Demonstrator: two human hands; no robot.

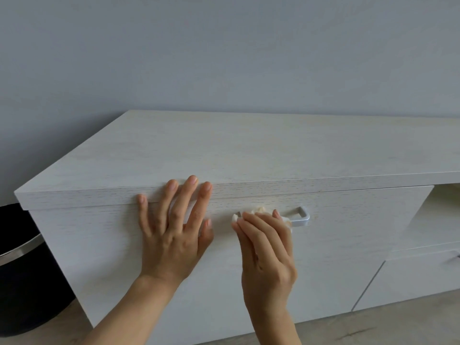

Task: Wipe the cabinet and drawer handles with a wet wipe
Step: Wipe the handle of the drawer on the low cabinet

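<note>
a plain grey wall (pixel 224 58) fills the upper half of what we see. below it stands a long pale wood-grain cabinet (pixel 224 150), its top slab overhanging the front. a strip of beige floor (pixel 385 324) runs along its base. at the far left, beside the end of the cabinet, sits a black bin (pixel 22 282) with a metal band round it, partly cut off by the edge of the view.

the wide front panel (pixel 348 232) under the top is where we find both hands. to its right the cabinet opens into a niche (pixel 448 207), with another panel below.

the left hand (pixel 171 235) lies flat against the panel, its fingers straight and spread. the fingertips reach up onto the edge of the top slab, and it holds nothing.

just beside it, the right hand (pixel 267 250) is curled over the silver handle (pixel 302 217) and grips a crumpled white wipe (pixel 258 210) against the bar. the hand and wipe hide the left part of the handle, so we see only its right corner. bits of wipe poke out above and on both sides of the fingers.

a second handle (pixel 457 256) just shows at the right edge, mostly out of view.
</note>
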